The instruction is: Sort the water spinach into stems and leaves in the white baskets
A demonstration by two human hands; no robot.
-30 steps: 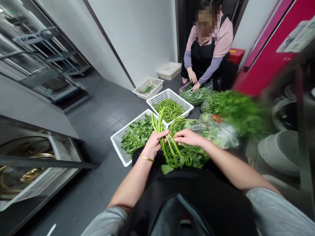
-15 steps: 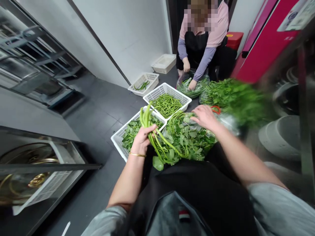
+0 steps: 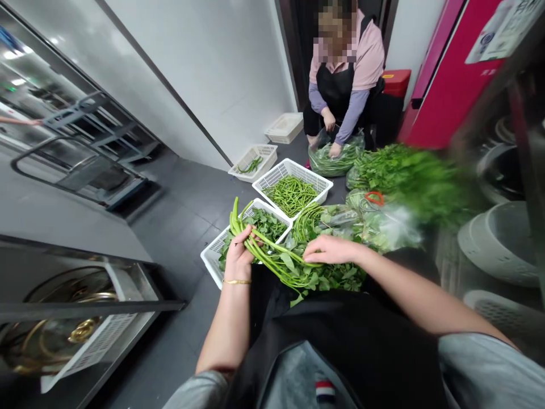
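My left hand (image 3: 240, 250) is wrapped round a bunch of long green stems (image 3: 275, 264). Their thick ends stick up above the fist, and the thin ends trail right over a leafy pile (image 3: 336, 278) at my lap. My right hand (image 3: 330, 250) is over that pile with its fingers pinched at the end of a green stem. Left of the pile is a white basket (image 3: 209, 267) holding leaves, partly behind my left hand. Just beyond, cut green stem pieces (image 3: 292, 193) fill a second white basket (image 3: 326, 184). More long stems (image 3: 309, 218) lie beside it.
Across from me a person (image 3: 349, 79) reaches into a plastic bag of greens (image 3: 336, 162). Leafy bunches (image 3: 395, 170) and a clear bag (image 3: 395, 224) lie to the right. Farther off are a low basket (image 3: 266, 162) and a white bin (image 3: 285, 128). A metal shelf (image 3: 128, 335) stands at left.
My right hand has come down and left from the back of the pile to the stems near my left hand. The bunch in my left hand has tilted and lowered slightly.
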